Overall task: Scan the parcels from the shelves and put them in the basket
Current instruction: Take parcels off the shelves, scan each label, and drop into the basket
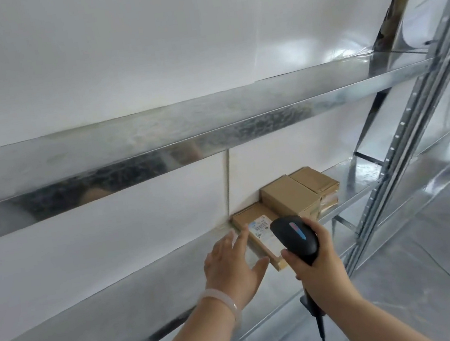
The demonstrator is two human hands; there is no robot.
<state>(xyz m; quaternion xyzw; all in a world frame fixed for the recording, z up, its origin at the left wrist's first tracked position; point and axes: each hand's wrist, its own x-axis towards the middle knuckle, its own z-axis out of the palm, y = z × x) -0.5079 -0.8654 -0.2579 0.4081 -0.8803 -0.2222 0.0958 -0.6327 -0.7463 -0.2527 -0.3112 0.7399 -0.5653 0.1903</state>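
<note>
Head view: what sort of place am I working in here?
Most likely a storeroom or small warehouse: galvanised metal shelves against a white wall, brown cardboard parcels on one shelf, one of them bearing a barcode label, and a scanner gripped in the right hand.

A white wall (115, 55) fills the back. A thin seam (229, 181) runs down it between two flat panels. Two shiny grey metal shelves cross the wall, the upper shelf (155, 134) above the lower shelf (93, 313). A metal post (406, 150) with small holes stands at the right. The floor (436, 285) looks silvery grey. Soft light shines off the metal.
</note>
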